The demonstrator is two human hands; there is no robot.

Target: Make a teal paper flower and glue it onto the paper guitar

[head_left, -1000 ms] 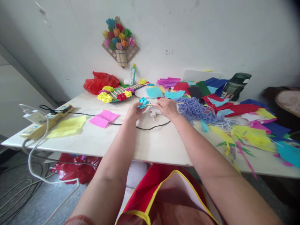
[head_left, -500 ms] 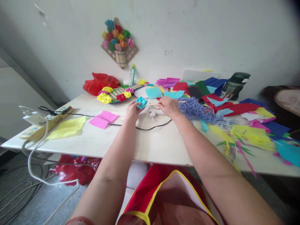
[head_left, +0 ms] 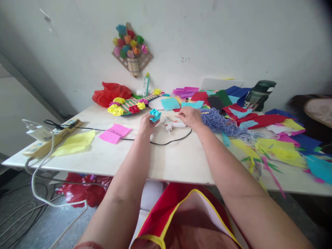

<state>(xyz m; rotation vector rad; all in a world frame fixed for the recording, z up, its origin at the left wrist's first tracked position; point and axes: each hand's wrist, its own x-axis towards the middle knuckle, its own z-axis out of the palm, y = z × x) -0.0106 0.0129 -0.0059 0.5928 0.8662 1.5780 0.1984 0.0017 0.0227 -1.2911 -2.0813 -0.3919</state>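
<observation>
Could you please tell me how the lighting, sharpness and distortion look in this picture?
Head view, light: soft and even, no glare on the white table. Head view, distortion: wide-angle stretch of the forearms, dark corners. Head view, focus: blue paper flower in the left hand sharp, far right edge blurred.

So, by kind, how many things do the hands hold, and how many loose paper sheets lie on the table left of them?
In left hand, blue paper flower: 1
In right hand, thin wooden stick: 1
Loose paper, pink sheet and yellow sheet: 2
Total: 4
</observation>
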